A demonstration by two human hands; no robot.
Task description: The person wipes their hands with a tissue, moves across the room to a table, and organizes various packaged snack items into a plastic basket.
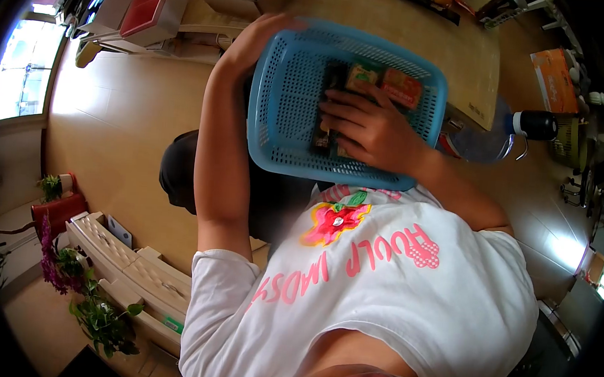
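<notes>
Light-blue perforated rectangular plastic basket above the lap, close before the torso, long axis left to right across the body. Likely light, slightly flexible, smooth; best taken by the rim at both short ends. Left hand at the rim's far left corner, tightness of hold cannot be told. Right hand inside, fingers bent, slightly apart, over a long dark packet, long axis pointing away from body; grip on it unclear. Red rectangular packet beyond, probably crushable
</notes>
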